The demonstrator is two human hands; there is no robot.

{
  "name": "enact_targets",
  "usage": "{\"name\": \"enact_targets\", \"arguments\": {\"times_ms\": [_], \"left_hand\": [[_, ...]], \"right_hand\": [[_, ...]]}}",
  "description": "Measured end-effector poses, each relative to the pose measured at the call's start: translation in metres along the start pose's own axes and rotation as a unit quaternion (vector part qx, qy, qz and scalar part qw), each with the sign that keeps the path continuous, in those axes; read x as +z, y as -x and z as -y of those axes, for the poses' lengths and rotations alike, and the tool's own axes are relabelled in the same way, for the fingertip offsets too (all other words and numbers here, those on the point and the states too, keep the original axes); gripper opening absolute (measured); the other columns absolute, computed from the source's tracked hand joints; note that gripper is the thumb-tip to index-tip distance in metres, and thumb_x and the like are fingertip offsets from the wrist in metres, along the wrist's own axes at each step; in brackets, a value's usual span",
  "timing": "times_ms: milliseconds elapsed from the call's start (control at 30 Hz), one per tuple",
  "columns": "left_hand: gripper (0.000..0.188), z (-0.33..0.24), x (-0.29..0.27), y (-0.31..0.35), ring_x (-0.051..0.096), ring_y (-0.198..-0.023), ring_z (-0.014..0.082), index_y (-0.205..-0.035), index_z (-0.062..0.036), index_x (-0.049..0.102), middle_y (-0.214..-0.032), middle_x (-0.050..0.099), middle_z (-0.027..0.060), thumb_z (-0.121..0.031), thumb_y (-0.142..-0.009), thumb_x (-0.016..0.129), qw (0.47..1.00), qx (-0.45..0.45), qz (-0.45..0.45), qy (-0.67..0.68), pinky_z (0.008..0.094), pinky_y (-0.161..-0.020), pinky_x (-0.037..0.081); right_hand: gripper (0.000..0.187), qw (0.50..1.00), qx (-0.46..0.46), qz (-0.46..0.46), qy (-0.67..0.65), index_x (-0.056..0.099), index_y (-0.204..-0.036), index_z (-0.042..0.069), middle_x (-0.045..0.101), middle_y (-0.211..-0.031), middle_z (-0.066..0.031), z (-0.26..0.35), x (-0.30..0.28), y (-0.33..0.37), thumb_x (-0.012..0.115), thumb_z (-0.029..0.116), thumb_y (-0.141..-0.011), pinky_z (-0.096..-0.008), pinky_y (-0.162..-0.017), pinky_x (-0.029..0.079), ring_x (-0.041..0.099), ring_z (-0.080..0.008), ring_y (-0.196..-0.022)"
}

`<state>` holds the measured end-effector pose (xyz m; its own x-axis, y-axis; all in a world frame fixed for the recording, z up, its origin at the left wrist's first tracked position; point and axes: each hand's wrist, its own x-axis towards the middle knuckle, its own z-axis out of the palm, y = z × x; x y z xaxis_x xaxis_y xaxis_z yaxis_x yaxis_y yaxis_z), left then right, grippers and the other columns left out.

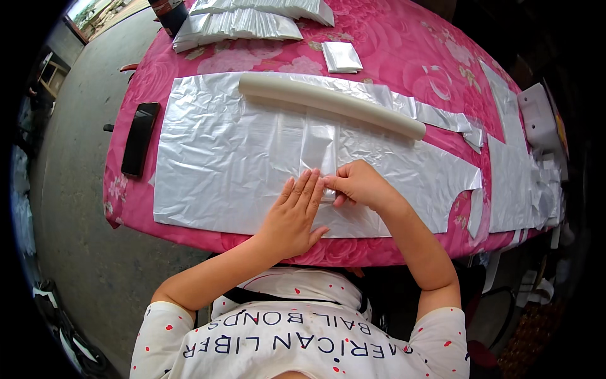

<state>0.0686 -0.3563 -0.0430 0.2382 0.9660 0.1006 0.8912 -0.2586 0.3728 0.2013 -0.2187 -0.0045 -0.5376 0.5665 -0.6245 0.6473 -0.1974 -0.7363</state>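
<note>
Large silvery-white plastic bags [208, 151] lie spread flat across the table in front of me. On top of them, near the middle, is a narrow folded piece of thin plastic bag [320, 144]. My left hand [290, 211] lies flat with its fingers stretched out, fingertips pressing at the lower left part of this folded bag. Beside it my right hand [361, 185] pinches the folded bag's near right edge between thumb and fingers. The two hands meet at the fingertips. A pale cardboard-like tube [331, 104] rests slantwise across the far part of the sheets.
A pink flowered cloth [404, 38] covers the table. Left of the sheets lies a black phone [140, 139]. Folded bags in fanned piles [240, 25] and a small folded stack [341, 57] are at the back. More plastic sheets [510, 183] and a white box-like object [538, 117] are at right.
</note>
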Motion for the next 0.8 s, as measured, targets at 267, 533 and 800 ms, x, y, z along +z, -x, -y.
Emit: {"name": "enact_targets", "arguments": {"times_ms": [267, 533, 800], "left_hand": [[0.079, -0.003, -0.001, -0.001, 0.015, -0.137, 0.0297, -0.137, 0.0059, 0.024, -0.145, 0.021, 0.0204, -0.044, -0.082, 0.052, 0.999, -0.031, 0.006, -0.034, 0.0422, -0.111, 0.007], [0.065, 0.013, -0.020, -0.022, 0.046, -0.115, 0.0291, -0.124, 0.0059, 0.042, -0.124, 0.048, 0.0183, -0.013, -0.065, 0.061, 0.998, -0.004, -0.065, 0.019, 0.0413, -0.100, 0.031], [0.049, 0.021, -0.009, -0.028, 0.053, -0.105, 0.0274, -0.115, 0.0039, 0.050, -0.113, 0.057, 0.0147, -0.002, -0.067, 0.057, 0.993, 0.034, -0.112, -0.032, 0.0383, -0.091, 0.039]], "right_hand": [[0.027, 0.980, -0.104, -0.138, 0.102, 0.058, -0.089, -0.002, 0.063, -0.075, -0.0099, -0.005, 0.021, 0.025, 0.071, 0.013, -0.070, -0.0282, -0.057, 0.047, 0.060, -0.0187, -0.062], [0.059, 0.797, -0.463, -0.188, 0.340, 0.052, -0.118, 0.001, 0.049, -0.123, -0.0170, -0.027, 0.010, 0.013, 0.074, 0.009, -0.063, -0.0385, -0.097, 0.037, 0.045, -0.0319, -0.116], [0.041, 0.838, -0.462, -0.113, 0.268, 0.060, -0.107, 0.003, 0.058, -0.116, -0.0124, -0.024, -0.014, -0.008, 0.067, 0.006, -0.067, -0.0380, -0.093, 0.042, 0.052, -0.0296, -0.110]]}}
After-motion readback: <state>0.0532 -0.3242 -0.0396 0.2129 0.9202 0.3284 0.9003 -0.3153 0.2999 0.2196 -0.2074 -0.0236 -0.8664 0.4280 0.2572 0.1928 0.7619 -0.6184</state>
